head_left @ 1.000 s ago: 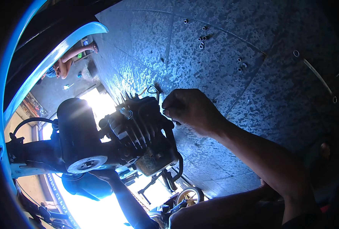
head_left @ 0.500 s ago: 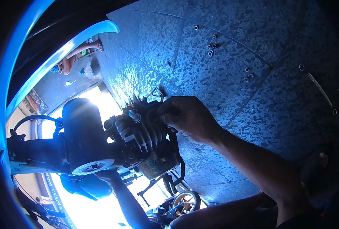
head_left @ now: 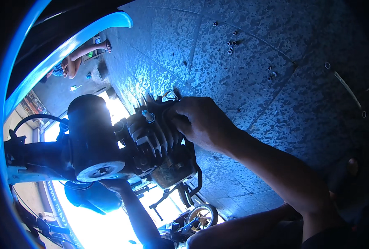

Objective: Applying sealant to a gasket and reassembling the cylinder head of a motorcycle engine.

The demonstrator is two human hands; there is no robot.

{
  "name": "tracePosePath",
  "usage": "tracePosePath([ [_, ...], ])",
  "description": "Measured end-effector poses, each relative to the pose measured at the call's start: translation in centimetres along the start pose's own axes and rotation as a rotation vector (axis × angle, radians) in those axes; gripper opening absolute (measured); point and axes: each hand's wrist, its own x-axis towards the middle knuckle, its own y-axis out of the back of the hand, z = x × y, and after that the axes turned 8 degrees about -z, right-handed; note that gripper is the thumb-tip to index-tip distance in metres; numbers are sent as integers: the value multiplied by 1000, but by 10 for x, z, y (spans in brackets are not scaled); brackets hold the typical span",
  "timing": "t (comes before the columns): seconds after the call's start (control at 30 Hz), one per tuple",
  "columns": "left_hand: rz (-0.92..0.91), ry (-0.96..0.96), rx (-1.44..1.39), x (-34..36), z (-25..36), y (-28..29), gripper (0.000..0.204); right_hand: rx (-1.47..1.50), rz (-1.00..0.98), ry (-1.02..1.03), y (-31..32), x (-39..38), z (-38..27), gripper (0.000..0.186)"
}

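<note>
A dark finned motorcycle engine (head_left: 153, 139) fills the middle of the view, with a spark plug (head_left: 148, 116) standing out of its fins. My right hand (head_left: 201, 122) is at the engine's right end, its fingers bent and pressed against the part there; whatever they pinch is hidden. Left of the engine is a dark, rounded cylindrical housing (head_left: 89, 128) with a pale round end (head_left: 100, 171). Under that end is my left hand (head_left: 114, 185), reaching up from below; its fingers are hidden behind the housing. A looped metal piece (head_left: 170, 96) juts out just above my right hand.
Several small sockets (head_left: 230, 43) lie scattered on the mottled floor (head_left: 250, 95). A thin rod with ringed ends (head_left: 348, 90) lies farther right. Light blue body panels (head_left: 105, 25) curve overhead at left. Another person's leg (head_left: 82, 52) shows behind, and a wheel (head_left: 202, 218) stands at the bottom.
The whole view has shifted slightly, so the engine and floor items sit a little higher. My right hand stays at the engine's end, with its fingers turned slightly.
</note>
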Motion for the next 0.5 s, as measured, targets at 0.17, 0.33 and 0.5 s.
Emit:
tracePosePath([
  [0.17,103,-219,358,-5,-1,-4,47,-105,20,39,-6,0,4,11],
  [0.33,109,-255,417,-18,11,-20,45,-122,8,-3,-3,-4,5,11],
  [0.5,217,-52,182,-5,-4,-10,53,-72,283,19,-18,-21,14,12],
])
